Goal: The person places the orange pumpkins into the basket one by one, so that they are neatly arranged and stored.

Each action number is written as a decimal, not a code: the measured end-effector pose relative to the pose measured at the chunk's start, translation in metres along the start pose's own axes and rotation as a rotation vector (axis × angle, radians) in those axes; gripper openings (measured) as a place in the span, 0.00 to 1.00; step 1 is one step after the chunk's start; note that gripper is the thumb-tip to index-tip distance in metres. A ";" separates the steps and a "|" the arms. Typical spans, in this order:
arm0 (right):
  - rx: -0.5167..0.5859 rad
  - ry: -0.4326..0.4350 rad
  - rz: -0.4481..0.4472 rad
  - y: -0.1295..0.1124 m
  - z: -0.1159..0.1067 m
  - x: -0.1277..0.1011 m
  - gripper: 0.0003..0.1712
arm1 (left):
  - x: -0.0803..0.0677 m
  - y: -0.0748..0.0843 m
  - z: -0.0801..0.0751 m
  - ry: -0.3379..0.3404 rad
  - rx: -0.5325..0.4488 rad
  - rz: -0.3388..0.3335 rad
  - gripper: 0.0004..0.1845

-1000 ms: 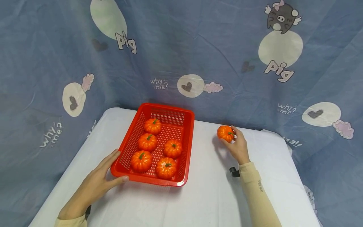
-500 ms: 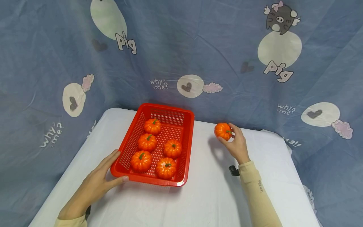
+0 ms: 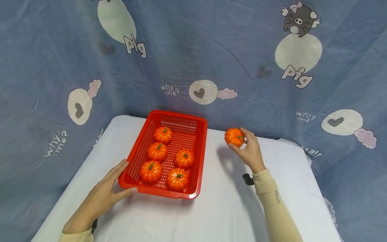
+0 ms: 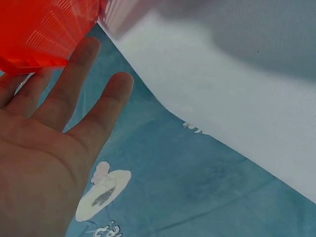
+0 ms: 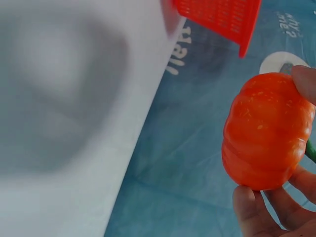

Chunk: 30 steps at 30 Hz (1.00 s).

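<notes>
My right hand [image 3: 252, 153] pinches a small glossy orange pumpkin [image 3: 234, 137] between thumb and fingers, above the back right of the table. Its green stem points towards the palm. In the right wrist view the pumpkin [image 5: 266, 131] is held at its rim by the fingertips. A red plastic basket [image 3: 202, 161] with slotted walls stands left of it, holding several similar pumpkins [image 3: 151, 172]. At the basket's near left corner rests my left hand [image 3: 98, 201], fingers along the outer side and thumb at the front rim. The left wrist view shows those fingers [image 4: 118, 89] extended, nothing gripped.
A white cloth covers the table [image 3: 217, 208]. Close behind it and along both sides hangs a blue curtain [image 3: 242, 67] printed with pigs and lettering. A black wrist mount [image 3: 248, 179] sits below my right hand.
My right hand has moved a little left and towards the back, carrying the pumpkin nearer the basket. The left hand and the basket have stayed in place.
</notes>
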State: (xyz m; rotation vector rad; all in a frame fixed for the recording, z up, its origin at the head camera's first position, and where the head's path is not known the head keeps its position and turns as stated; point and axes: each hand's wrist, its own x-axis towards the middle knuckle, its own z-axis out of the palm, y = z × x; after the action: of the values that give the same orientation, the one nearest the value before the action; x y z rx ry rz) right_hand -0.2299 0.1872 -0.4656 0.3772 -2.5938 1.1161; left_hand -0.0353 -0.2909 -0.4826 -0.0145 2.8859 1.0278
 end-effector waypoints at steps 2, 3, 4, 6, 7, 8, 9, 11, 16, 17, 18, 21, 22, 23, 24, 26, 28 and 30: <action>0.006 -0.003 -0.016 -0.003 0.000 0.002 0.48 | 0.000 0.000 0.000 0.000 0.002 0.000 0.59; 0.007 -0.005 -0.021 -0.005 0.000 0.003 0.48 | 0.000 0.000 0.000 -0.002 0.003 -0.002 0.59; 0.007 -0.007 -0.028 -0.006 0.000 0.004 0.49 | -0.001 0.000 0.000 -0.002 0.003 -0.002 0.59; 0.003 -0.015 -0.035 -0.009 0.001 0.006 0.50 | -0.001 0.000 0.000 -0.004 0.004 -0.006 0.59; 0.000 -0.021 -0.038 -0.010 0.001 0.008 0.50 | -0.001 0.000 0.000 -0.007 0.003 -0.009 0.59; -0.002 -0.027 -0.042 -0.011 0.002 0.009 0.50 | -0.001 0.000 0.000 -0.010 0.004 -0.013 0.59; -0.001 -0.035 -0.043 -0.012 0.003 0.011 0.50 | -0.001 0.000 0.000 -0.012 0.003 -0.016 0.60; -0.003 -0.050 -0.058 -0.014 0.004 0.014 0.49 | 0.000 0.001 0.000 -0.016 0.004 -0.021 0.60; -0.014 -0.077 -0.092 -0.021 0.007 0.024 0.46 | 0.001 0.001 -0.001 -0.015 0.008 -0.021 0.60; -0.017 -0.086 -0.095 -0.023 0.007 0.025 0.46 | 0.001 0.001 -0.001 -0.016 0.007 -0.021 0.61; -0.020 -0.095 -0.096 -0.024 0.008 0.027 0.46 | 0.001 0.001 -0.001 -0.015 0.006 -0.021 0.61; -0.032 -0.124 -0.102 -0.029 0.010 0.031 0.45 | 0.001 0.002 -0.001 -0.016 0.001 -0.019 0.60; -0.035 -0.133 -0.106 -0.031 0.011 0.032 0.45 | 0.001 0.002 -0.002 -0.014 -0.001 -0.014 0.60; -0.040 -0.142 -0.112 -0.032 0.012 0.034 0.45 | 0.001 0.002 -0.002 -0.011 -0.002 -0.010 0.60; -0.044 -0.149 -0.117 -0.034 0.013 0.035 0.45 | 0.001 0.002 -0.002 -0.009 -0.003 -0.005 0.60; -0.049 -0.167 -0.132 -0.037 0.016 0.038 0.45 | 0.000 0.003 -0.002 -0.007 -0.003 -0.001 0.59; -0.057 -0.184 -0.145 -0.041 0.018 0.040 0.45 | 0.000 0.003 -0.002 -0.005 -0.001 -0.002 0.59; -0.048 -0.202 -0.157 -0.045 0.020 0.043 0.45 | 0.000 0.003 -0.002 -0.008 0.002 -0.009 0.60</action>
State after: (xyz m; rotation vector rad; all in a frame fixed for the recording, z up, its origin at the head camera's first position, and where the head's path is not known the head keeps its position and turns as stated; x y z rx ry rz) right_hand -0.2571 0.1371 -0.4337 0.7029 -2.7004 1.0074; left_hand -0.0353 -0.2899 -0.4795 -0.0227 2.8771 1.0212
